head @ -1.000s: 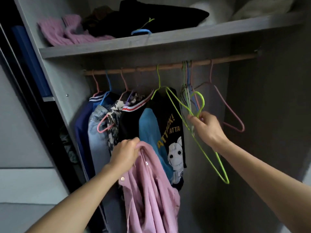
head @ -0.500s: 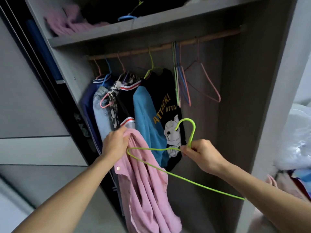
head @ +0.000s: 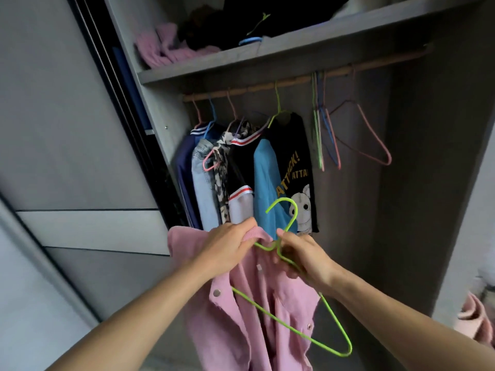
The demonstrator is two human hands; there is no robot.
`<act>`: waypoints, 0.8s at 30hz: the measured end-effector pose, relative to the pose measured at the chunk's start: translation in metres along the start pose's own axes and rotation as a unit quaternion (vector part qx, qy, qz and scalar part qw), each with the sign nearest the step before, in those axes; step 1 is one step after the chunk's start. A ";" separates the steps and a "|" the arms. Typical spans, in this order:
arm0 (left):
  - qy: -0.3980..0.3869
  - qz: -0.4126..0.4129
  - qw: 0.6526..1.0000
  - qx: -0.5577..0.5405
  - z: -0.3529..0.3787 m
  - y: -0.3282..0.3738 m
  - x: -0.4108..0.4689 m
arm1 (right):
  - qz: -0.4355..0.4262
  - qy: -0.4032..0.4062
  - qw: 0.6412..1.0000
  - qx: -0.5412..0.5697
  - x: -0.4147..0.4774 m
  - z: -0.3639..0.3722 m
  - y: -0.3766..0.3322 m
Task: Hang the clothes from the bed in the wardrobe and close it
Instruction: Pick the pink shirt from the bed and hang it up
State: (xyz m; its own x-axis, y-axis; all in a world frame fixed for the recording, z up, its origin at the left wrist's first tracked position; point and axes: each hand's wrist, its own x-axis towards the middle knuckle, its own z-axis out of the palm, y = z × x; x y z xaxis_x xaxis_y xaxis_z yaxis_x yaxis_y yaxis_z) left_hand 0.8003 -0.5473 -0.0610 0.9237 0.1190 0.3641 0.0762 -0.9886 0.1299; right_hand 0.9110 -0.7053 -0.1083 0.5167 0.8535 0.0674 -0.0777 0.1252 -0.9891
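Grey wardrobe open; garments hung on rail. Green hanger, previously held apart, now laid against pink shirt. Collar pinched by left hand; hanger gripped by right hand, fingers curled.

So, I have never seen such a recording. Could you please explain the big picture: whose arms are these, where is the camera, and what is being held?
There is no machine here. These are a person's two bare arms, filmed by one wide-angle camera worn on the head, looking forward and down, so the arms enter from the bottom.

In front stands an open grey wardrobe. On its wooden rail several garments hang at the left, among them a black shirt with yellow lettering. A few empty wire hangers hang at the right. The grey shelf above carries folded clothes.

The left hand grips the collar of a pink buttoned shirt. The right hand holds a bright green wire hanger just under its hook. The hanger seems partly inside the shirt and is not yet on the rail.
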 end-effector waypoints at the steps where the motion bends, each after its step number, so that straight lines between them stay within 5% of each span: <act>1: 0.001 0.007 1.000 0.006 -0.005 -0.004 -0.003 | 0.054 -0.034 0.995 0.071 0.003 -0.003 0.001; 4: 0.020 0.011 1.000 0.007 -0.025 -0.016 -0.008 | 0.130 -0.081 0.983 0.097 0.013 -0.007 0.011; 10: 0.045 0.056 0.993 0.093 -0.056 -0.018 -0.014 | 0.055 -0.142 0.949 -0.276 0.021 0.018 0.049; 13: 0.056 0.061 0.988 0.129 -0.061 -0.030 -0.022 | 0.044 -0.041 0.902 -0.428 0.041 0.009 0.079; 15: 0.062 0.041 0.989 0.130 -0.060 -0.044 -0.029 | 0.020 0.036 0.909 -0.415 0.050 -0.006 0.085; 19: 0.075 -0.006 0.989 0.131 -0.054 -0.074 -0.037 | -0.076 0.066 0.877 -0.470 0.046 -0.036 0.065; 24: 0.109 0.001 0.973 0.203 -0.040 -0.092 -0.030 | -0.145 0.065 0.763 -0.627 0.044 -0.064 0.054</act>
State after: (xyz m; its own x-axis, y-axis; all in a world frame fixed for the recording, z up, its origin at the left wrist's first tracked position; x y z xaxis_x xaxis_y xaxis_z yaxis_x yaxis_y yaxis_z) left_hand 0.7500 -0.4564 -0.0468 0.8254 0.0901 0.5573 0.2580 -0.9383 -0.2303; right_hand 0.9843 -0.6940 -0.1674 0.4441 0.8140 0.3745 0.8900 -0.3525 -0.2891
